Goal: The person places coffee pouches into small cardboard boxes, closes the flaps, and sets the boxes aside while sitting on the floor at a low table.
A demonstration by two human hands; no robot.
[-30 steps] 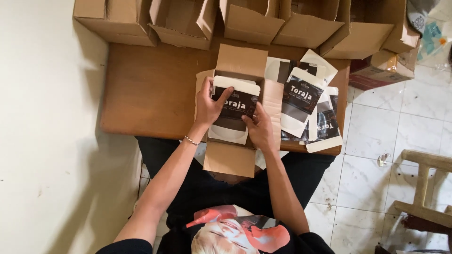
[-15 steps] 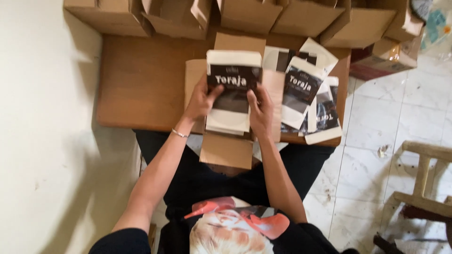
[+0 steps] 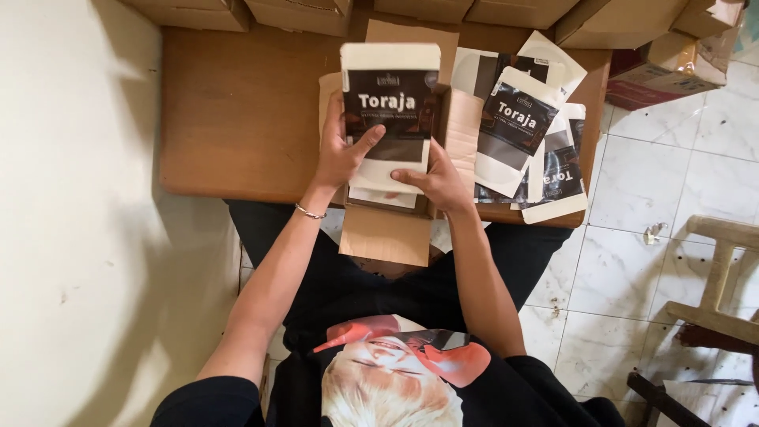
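From my feed I see both hands up near the top centre of the frame, gripping a flat cream pouch with a dark label (image 3: 389, 103) that is lifted above an open cardboard box (image 3: 385, 231) sitting at the near edge of the wooden table (image 3: 237, 111). My left hand (image 3: 338, 156) clasps the pouch's left edge, fingers curled behind it and the thumb laid across the lower part of the dark label. My right hand (image 3: 436, 180) pinches the pouch's bottom edge, thumb on the front and the other fingers tucked underneath, out of sight. A thin bracelet (image 3: 309, 212) circles the left wrist. More pale pouches show inside the box, just beneath the raised one. To the right of the box, a loose pile of matching pouches (image 3: 528, 142) lies fanned out on the table, overlapping one another and reaching its right edge. Along the top of the frame runs a row of brown cartons (image 3: 300, 11), touching the table's far side. At the lower right, on the white tiled floor (image 3: 632, 261), stands part of a pale wooden chair (image 3: 723, 269), well apart from the table.
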